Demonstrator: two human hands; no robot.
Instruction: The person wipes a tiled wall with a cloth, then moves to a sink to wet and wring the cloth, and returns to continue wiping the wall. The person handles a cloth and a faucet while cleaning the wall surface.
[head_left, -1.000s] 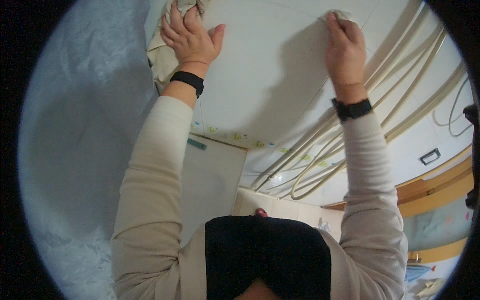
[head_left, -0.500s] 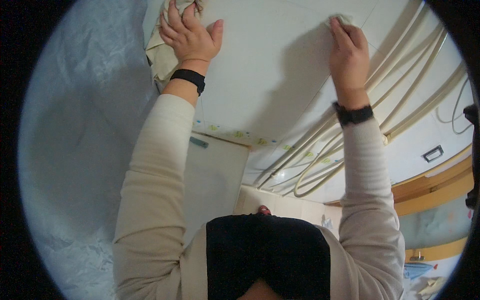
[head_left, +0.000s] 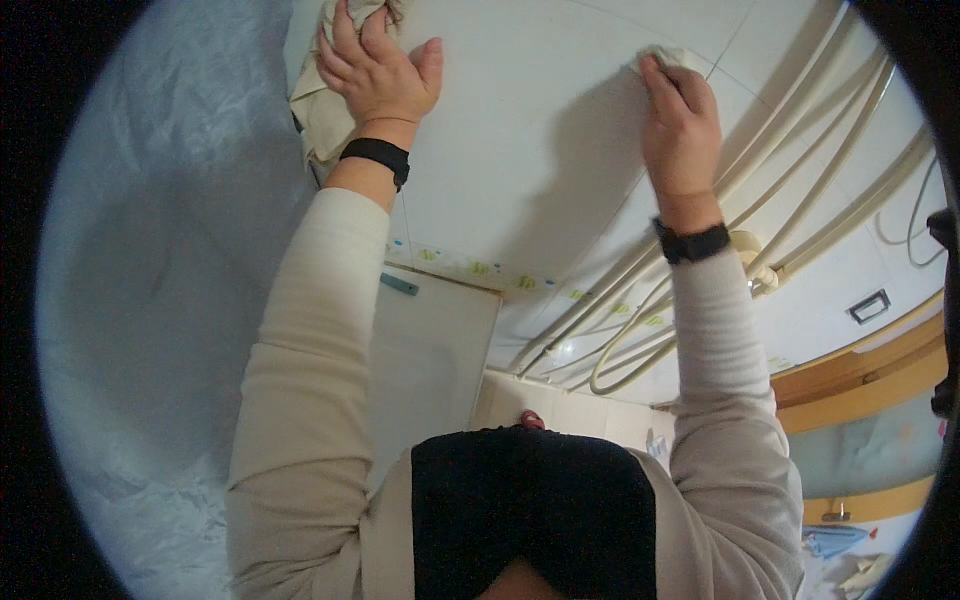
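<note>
My left hand (head_left: 385,85) lies with spread fingers on a crumpled beige fabric (head_left: 322,115) at the upper left, thumb sticking out to the right. On the white tiled wall (head_left: 500,110), my right hand (head_left: 682,130) grips a small, pale folded cloth (head_left: 672,56), bunched at the fingertips. The cloth appears to touch the tiles, and the arm throws a dark shadow to its left. Both wrists carry black bands.
Several cream pipes (head_left: 810,110) and a looped hose (head_left: 625,378) run along the wall right of my right arm. Translucent sheeting (head_left: 170,230) hangs at the left. A white panel (head_left: 430,350) stands below a flower-patterned tile strip (head_left: 480,268). An orange-framed cabinet (head_left: 870,450) is at right.
My right hand has moved a little left and down over the tiles with the cloth. My left hand has stayed almost in place on the beige fabric.
</note>
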